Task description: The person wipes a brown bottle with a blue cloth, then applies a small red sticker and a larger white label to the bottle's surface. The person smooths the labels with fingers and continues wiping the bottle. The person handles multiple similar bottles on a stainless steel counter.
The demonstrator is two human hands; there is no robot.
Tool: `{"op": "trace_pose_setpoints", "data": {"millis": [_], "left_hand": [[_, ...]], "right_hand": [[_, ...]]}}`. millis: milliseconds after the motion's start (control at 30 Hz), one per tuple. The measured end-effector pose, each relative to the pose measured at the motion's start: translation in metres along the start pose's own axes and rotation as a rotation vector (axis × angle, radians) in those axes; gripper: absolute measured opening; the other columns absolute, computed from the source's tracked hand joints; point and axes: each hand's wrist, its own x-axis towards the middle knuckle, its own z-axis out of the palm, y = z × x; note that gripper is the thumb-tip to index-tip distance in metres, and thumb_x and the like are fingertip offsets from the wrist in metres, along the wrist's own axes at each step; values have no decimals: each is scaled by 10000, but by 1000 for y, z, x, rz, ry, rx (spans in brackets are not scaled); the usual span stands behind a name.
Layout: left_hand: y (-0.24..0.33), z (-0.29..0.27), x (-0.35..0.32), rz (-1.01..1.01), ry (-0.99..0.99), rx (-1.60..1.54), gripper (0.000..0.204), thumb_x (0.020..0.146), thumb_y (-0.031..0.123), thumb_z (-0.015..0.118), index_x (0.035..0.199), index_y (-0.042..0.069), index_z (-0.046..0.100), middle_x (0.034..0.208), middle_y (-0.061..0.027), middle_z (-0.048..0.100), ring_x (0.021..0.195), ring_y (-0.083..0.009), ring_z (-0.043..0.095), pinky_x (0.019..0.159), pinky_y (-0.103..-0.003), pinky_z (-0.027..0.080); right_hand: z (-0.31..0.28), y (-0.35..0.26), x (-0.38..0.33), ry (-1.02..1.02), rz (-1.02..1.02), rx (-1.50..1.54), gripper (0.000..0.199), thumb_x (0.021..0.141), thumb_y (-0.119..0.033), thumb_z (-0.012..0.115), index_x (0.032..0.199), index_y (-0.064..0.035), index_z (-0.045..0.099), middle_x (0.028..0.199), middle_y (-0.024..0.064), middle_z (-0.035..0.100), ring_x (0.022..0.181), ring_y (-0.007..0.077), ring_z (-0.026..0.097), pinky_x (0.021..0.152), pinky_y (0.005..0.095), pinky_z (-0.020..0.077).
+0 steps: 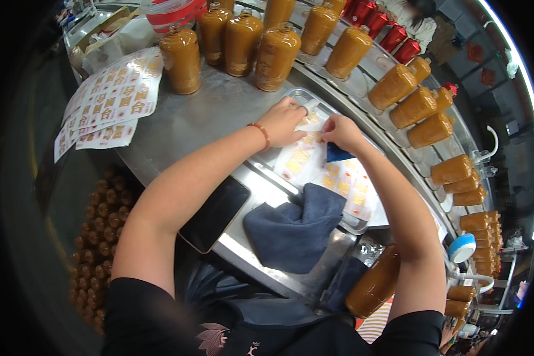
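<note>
Black shirt (267,329) closest; left hand (282,123) half-open on the sticker sheet (286,166), right hand (344,132) seemingly pinching its edge. Looks partway peeled tbh, loads of gold stickers (345,186) left.

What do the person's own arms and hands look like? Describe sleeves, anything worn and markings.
Both arms show short black sleeves, bare below. A reddish-brown beaded bracelet circles the left wrist; none shows on the right. The left hand and right hand are ungloved.
</note>
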Motion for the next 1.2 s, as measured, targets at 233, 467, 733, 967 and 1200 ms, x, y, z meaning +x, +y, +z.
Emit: {"op": "trace_pose_setpoints", "data": {"millis": [233, 467, 733, 967, 1200], "left_hand": [[4, -2, 1, 36, 20, 10, 517, 842, 399, 776, 1055, -43, 614, 1200, -233, 627, 1301, -376, 460, 1061, -422, 427], [2, 4, 11, 22, 70, 12, 561, 840, 455, 754, 1035, -52, 612, 1177, -240, 634, 1281, -393, 471, 1066, -436, 418], [8, 10, 2, 34, -167, 152, 929, 698, 644, 798, 1266, -64, 604, 1564, -246, 369, 1472, -401, 273, 1207, -449, 277], [3, 15, -3, 40, -229, 179, 981, 689, 673, 797, 1306, -58, 582, 1612, -268, 271, 1510, -427, 192, 1233, -483, 214], [-2, 11, 0, 30, -263, 150, 972, 704, 669, 789, 1293, -74, 578, 1608, -290, 250, 1505, -439, 192, 1233, -481, 215]], "right_hand": [[1, 11, 16, 12, 14, 44, 345, 637, -189, 873, 891, -55, 682, 875, 115, 718, 819, 261, 694, 719, 366, 543], [-6, 11, 15, 8, -7, 85, 396, 629, -234, 880, 935, -40, 719, 911, 111, 727, 833, 247, 695, 750, 356, 545], [-10, 4, 10, -51, -35, -30, 316, 686, -234, 854, 946, -89, 747, 921, 64, 739, 827, 219, 698, 749, 343, 546], [-6, 11, 23, -83, -35, -17, 299, 681, -214, 861, 916, -82, 732, 895, 71, 730, 813, 219, 689, 743, 349, 544], [-1, 19, 31, -50, -18, 79, 384, 657, -189, 882, 953, -35, 691, 912, 98, 709, 822, 215, 675, 748, 339, 541]]}}
